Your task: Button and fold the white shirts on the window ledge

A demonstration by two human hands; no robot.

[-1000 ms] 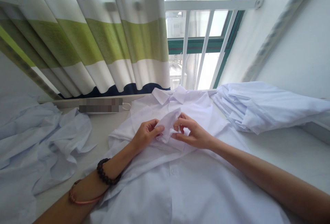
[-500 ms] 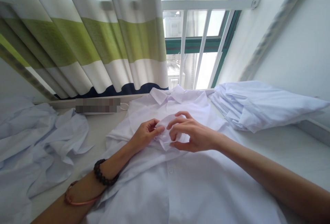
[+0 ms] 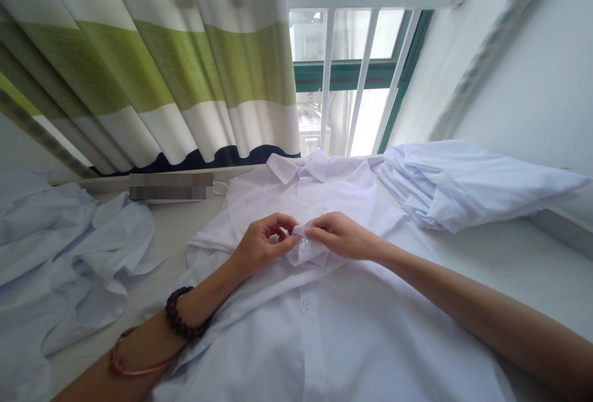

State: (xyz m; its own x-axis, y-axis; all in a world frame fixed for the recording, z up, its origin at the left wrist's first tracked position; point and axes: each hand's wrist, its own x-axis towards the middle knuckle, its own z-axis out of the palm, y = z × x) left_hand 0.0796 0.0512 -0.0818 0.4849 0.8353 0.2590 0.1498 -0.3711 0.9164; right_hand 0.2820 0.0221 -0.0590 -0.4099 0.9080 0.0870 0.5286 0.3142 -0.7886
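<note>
A white collared shirt point(image 3: 361, 322) lies spread front side up before me, its collar at the far end by the window. My left hand point(image 3: 267, 240) pinches a small raised fold of the shirt between thumb and fingers. Close beside it, my right hand point(image 3: 340, 235) is closed on the same bit of cloth, thumb against fingers. What looks like small clear buttons point(image 3: 304, 241) show between the two hands. Farther down the front placket, a button point(image 3: 306, 305) sits in view. Dark beads and a copper-coloured bangle circle my left wrist and forearm.
Crumpled white garments point(image 3: 69, 266) lie on the left, and a stack of folded white shirts point(image 3: 472, 183) on the right. A striped curtain point(image 3: 176, 68) hangs at the back beside white window bars point(image 3: 361, 75). A blurred-out object point(image 3: 170, 187) rests near the back ledge.
My right hand, its fingers spread half a second ago, has closed on the raised cloth next to my left hand. My left hand keeps its pinch. The view has shifted slightly.
</note>
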